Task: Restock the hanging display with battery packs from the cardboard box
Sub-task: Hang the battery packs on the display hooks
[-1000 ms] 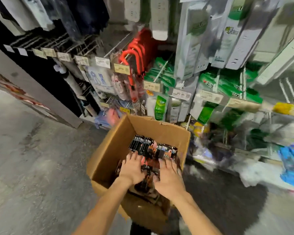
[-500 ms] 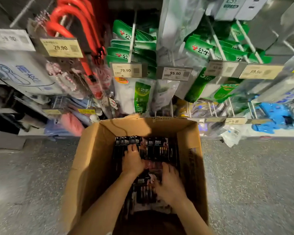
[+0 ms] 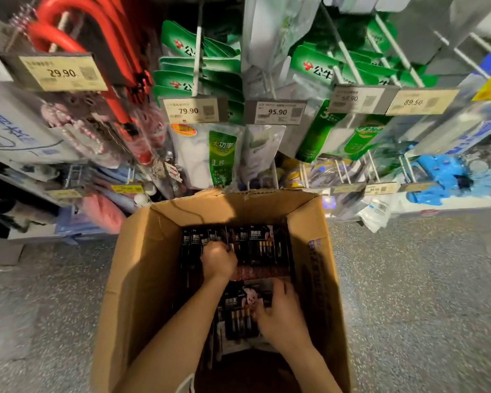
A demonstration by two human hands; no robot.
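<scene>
The cardboard box [image 3: 142, 279] stands open on the speckled floor [image 3: 408, 279], right under the person, with both bare forearms reaching down into it. Inside, the battery packs [image 3: 261, 245] stand on edge in a dark row along the box's twelve o'clock wall. More lie flat in a heap toward six o'clock.

The left hand [image 3: 219, 260] is at the row's ten o'clock end, knuckles up. Its fingers are curled down among the pack tops and closed on a few of them; the fingertips are buried, so I cannot count how many.

The right hand [image 3: 281, 313] sits at about four o'clock in the box. Its fingers are hooked over the right edge of the loose pack [image 3: 241, 307] lying face up on the heap, and the thumb presses its front.

Beyond the box at twelve o'clock hangs the display [image 3: 199, 66], its pegs crowded with green-and-white packets. Price tags [image 3: 193, 110] reading 79.90 and 95.90 stand at the peg ends, and red hoses [image 3: 68, 38] hang at eleven o'clock.
</scene>
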